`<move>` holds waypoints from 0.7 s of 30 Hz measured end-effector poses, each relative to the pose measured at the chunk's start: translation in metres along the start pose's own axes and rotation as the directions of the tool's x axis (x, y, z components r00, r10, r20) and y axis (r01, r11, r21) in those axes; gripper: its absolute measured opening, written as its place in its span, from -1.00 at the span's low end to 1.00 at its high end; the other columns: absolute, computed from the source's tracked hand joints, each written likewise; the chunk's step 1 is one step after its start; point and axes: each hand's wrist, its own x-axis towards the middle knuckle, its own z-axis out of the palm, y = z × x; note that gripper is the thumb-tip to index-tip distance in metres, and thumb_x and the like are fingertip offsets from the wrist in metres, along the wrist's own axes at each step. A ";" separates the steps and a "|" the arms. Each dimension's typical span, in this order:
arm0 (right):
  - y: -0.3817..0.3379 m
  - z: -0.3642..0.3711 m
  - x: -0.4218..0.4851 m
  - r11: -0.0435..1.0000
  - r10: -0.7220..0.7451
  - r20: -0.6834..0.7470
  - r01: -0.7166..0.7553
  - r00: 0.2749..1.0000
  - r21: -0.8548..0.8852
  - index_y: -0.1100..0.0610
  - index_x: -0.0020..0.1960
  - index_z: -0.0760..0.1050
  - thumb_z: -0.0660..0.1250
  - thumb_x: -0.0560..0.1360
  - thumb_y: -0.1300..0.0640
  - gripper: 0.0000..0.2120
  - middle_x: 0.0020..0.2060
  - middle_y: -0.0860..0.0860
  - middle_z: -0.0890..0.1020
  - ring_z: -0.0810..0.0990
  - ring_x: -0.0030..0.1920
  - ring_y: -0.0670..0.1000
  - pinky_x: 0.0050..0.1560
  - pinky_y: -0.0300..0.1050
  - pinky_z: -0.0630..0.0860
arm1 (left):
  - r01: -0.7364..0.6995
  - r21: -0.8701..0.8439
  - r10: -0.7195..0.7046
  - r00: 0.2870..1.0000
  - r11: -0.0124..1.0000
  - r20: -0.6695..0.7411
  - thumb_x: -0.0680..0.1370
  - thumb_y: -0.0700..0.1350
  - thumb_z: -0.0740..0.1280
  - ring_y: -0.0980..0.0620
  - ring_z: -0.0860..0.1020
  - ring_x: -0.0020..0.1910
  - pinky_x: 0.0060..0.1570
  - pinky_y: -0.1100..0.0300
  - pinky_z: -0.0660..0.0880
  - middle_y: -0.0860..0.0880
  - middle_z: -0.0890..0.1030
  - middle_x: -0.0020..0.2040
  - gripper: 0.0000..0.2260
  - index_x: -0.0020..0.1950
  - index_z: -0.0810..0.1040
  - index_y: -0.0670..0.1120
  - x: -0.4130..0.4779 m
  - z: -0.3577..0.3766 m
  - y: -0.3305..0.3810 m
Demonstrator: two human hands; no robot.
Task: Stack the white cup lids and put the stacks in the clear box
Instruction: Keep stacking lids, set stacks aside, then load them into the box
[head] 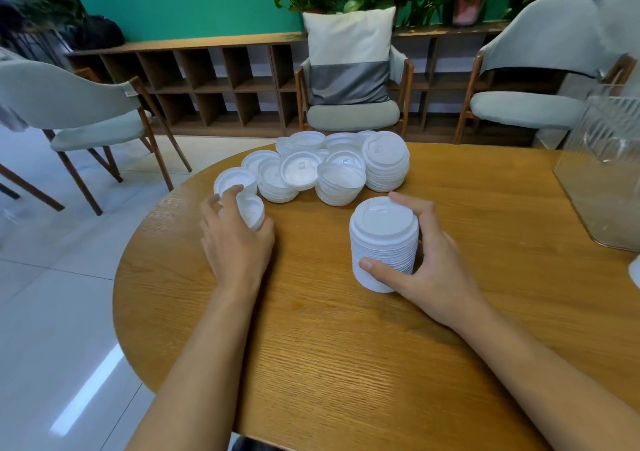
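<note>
On the table (pixel 346 346) we've got our right hand (pixel 429 260) wrapped round a tall stack (pixel 382 242) of white lids, thumb low on its front and fingers curled over the top rim, with the stack standing upright on the wood. Our left hand (pixel 235 239) is curled round a few lids (pixel 251 210) tipped on their side, right beside the pile (pixel 311 170) of loose and half-stacked ones at the far edge. Over on the right sits the box (pixel 602 173), well apart from both hands.

I'm seeing wooden table (pixel 346 364) carrying tall lid stack (pixel 382 246) within right hand (pixel 436 277), small lid stack (pixel 252 212) under left hand (pixel 235 246), lid heap (pixel 329 170) lying beyond, clear box (pixel 602 187) sitting far right.
</note>
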 end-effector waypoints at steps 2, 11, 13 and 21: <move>0.000 0.000 0.000 1.000 0.005 -0.002 -0.005 1.000 -0.004 -0.31 0.42 0.24 0.58 0.31 -0.26 -0.20 0.25 -0.37 0.50 0.50 0.28 -0.28 0.15 -0.48 0.42 | -0.035 0.007 0.035 0.999 0.999 0.016 0.50 0.00 0.45 -0.19 0.43 0.35 0.25 -0.18 0.48 -0.11 0.41 0.41 -0.46 0.48 0.45 0.06 -0.004 0.000 0.003; 0.001 0.000 0.001 1.000 -0.008 -0.016 0.007 1.000 -0.025 -0.30 0.42 0.25 0.61 0.32 -0.21 -0.20 0.25 -0.35 0.52 0.52 0.28 -0.25 0.20 -0.36 0.48 | -0.286 -0.182 0.310 0.943 0.941 0.122 0.46 0.13 0.56 0.02 0.50 0.27 0.18 0.09 0.50 0.04 0.50 0.26 -0.52 0.32 0.59 0.02 -0.028 0.008 0.027; 0.001 0.000 0.001 1.000 -0.011 -0.025 0.010 1.000 -0.026 -0.30 0.42 0.26 0.62 0.32 -0.19 -0.20 0.25 -0.36 0.52 0.52 0.28 -0.26 0.18 -0.40 0.46 | -0.323 -0.276 0.377 0.911 0.905 0.169 0.44 0.17 0.57 0.11 0.50 0.26 0.17 0.33 0.42 0.08 0.51 0.25 -0.50 0.30 0.59 0.02 -0.029 0.010 0.031; 0.003 -0.002 0.002 0.999 -0.019 -0.073 0.016 0.997 -0.039 -0.21 0.42 0.29 0.64 0.34 -0.14 -0.22 0.24 -0.37 0.51 0.52 0.27 -0.28 0.16 -0.41 0.46 | -0.367 -0.388 0.483 0.836 0.845 0.260 0.56 0.16 0.47 0.09 0.47 0.42 0.40 0.08 0.44 0.09 0.50 0.41 -0.76 0.17 0.71 0.10 -0.030 0.014 0.033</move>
